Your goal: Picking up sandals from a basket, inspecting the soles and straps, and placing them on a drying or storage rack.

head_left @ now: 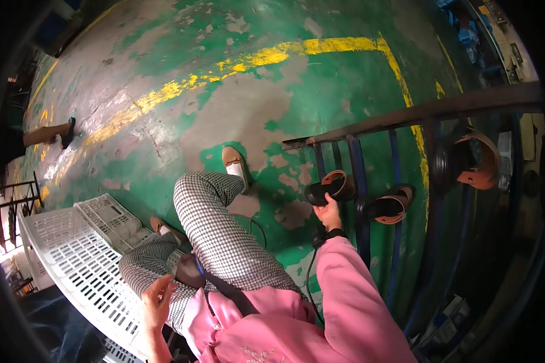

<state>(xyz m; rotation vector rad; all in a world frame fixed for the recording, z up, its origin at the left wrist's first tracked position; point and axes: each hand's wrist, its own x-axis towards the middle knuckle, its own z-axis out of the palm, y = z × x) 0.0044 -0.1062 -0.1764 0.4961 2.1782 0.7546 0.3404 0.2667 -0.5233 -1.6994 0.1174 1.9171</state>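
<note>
My right hand (328, 213) is closed on the near edge of a slide sandal (335, 185) with a black sole and a brown strap, at the rack's left end. Beside it on the rack (361, 163) sits a similar sandal (390, 206). A third sandal (479, 160) is farther right. My left hand (158, 297) is raised by my lap, fingers loosely bent and apart, with nothing seen in it. Close to that hand, a dark brown rounded piece (191, 270) with a blue edge lies on my lap, a black strip beside it; its kind is unclear.
White slotted plastic crates (94, 257) stand at my left, close to my leg. Dark rack bars reach along the right side. A cable (310, 284) hangs by my right arm. Another person's leg (45, 134) shows at far left. Yellow lines (266, 58) mark the worn green floor.
</note>
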